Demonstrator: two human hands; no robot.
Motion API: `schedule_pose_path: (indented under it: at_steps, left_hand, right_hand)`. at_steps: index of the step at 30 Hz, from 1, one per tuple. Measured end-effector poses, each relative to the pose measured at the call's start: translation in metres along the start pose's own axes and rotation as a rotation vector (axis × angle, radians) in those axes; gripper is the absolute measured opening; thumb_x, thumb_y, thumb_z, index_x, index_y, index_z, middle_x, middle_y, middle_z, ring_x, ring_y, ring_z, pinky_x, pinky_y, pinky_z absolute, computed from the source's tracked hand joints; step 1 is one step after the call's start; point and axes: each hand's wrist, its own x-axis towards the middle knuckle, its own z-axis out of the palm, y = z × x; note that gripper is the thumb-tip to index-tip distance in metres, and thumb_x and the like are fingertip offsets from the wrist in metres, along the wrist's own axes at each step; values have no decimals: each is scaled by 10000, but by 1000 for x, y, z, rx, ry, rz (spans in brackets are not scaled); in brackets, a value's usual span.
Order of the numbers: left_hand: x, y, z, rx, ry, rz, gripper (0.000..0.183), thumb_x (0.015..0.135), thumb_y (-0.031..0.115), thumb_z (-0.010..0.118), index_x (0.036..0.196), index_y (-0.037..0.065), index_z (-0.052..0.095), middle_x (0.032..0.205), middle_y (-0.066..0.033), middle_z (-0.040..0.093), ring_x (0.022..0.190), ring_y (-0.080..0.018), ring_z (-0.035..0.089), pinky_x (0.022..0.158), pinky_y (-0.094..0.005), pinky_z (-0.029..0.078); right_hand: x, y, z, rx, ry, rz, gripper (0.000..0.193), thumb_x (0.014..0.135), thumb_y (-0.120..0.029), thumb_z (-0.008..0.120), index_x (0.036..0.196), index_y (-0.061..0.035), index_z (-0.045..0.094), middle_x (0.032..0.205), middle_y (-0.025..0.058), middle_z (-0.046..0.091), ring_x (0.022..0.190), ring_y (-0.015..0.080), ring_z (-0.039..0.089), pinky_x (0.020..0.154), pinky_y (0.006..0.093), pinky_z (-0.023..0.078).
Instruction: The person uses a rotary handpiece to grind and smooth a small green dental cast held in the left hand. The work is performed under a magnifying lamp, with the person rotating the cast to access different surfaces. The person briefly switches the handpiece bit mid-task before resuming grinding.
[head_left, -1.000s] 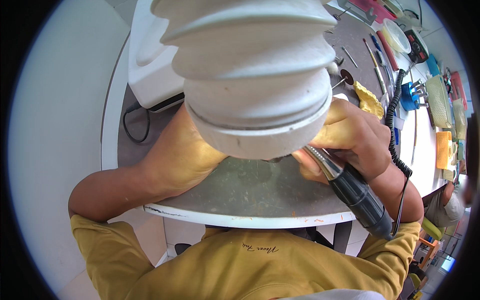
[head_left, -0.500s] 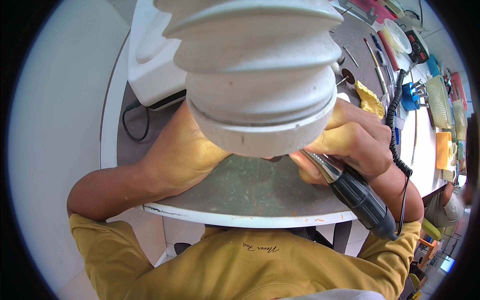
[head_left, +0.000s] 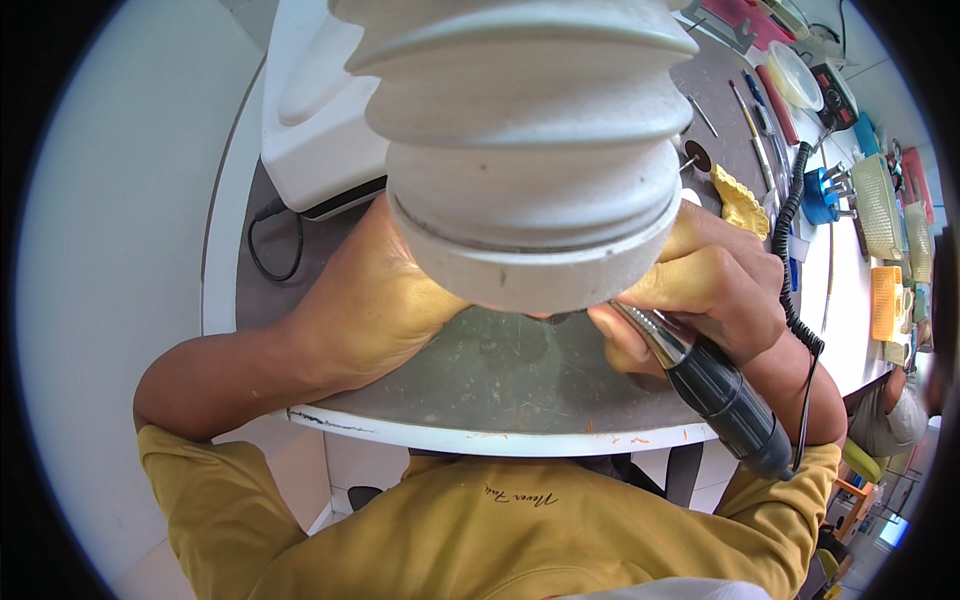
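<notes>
A wide ribbed white hose [head_left: 525, 150] hangs over the bench and hides the spot where my hands meet. My right hand [head_left: 715, 275] grips a rotary handpiece [head_left: 715, 385] with a silver neck and black body; its tip is hidden under the hose mouth. My left hand [head_left: 375, 300] rests on the grey bench top [head_left: 500, 370], its fingers tucked under the hose, so I cannot tell what they hold. A black coiled cord [head_left: 790, 250] runs from the handpiece toward the back.
A white machine housing [head_left: 315, 110] stands at the back left with a black cable [head_left: 275, 245] looping beside it. A yellow dental cast [head_left: 740, 200], several hand tools [head_left: 760, 125], a blue holder [head_left: 820, 195] and trays lie to the right. Another person [head_left: 895, 410] sits at far right.
The view has shifted slightly. My right hand and the handpiece have stayed in about the same place under the hose.
</notes>
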Motion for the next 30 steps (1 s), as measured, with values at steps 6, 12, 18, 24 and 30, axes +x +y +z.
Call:
schedule_pose_path:
  at_steps: [6,12,18,24,30]
  left_hand:
    - [0,1,0,-38,-48,41,364,964,98,591,1294,-30,504,1083,-128,606,948,-159,614,826,-267,524]
    - [-2,-4,-2,29,16,42,370,960,89,594,1296,-34,498,1108,-136,606,948,-164,614,820,-278,523]
    - [0,-3,2,-102,109,-14,323,848,-34,692,1153,-4,589,1088,-55,645,996,-119,588,860,-289,497]
    - [-1,-1,-1,109,33,10,442,956,91,598,1355,-36,457,1081,-109,606,932,-132,610,811,-251,518]
    - [0,-5,-2,172,59,10,519,961,127,598,1415,-35,405,1088,-85,594,925,-106,587,794,-232,500]
  right_hand:
    - [0,-2,-2,-17,1,21,313,723,-15,815,933,-56,586,820,129,678,730,231,695,612,299,527]
    - [0,-2,-2,-25,4,19,331,706,-15,827,930,-66,590,826,123,683,738,228,701,617,304,536]
    - [1,-1,1,-19,29,5,335,700,-20,833,925,-69,589,825,121,684,741,231,704,624,301,540]
    - [1,-3,-2,-51,2,15,346,699,-21,835,932,-69,584,823,121,684,744,225,707,620,299,544]
    - [-1,3,3,-13,47,-18,351,696,-9,832,941,-66,587,825,119,683,749,222,709,625,295,547]
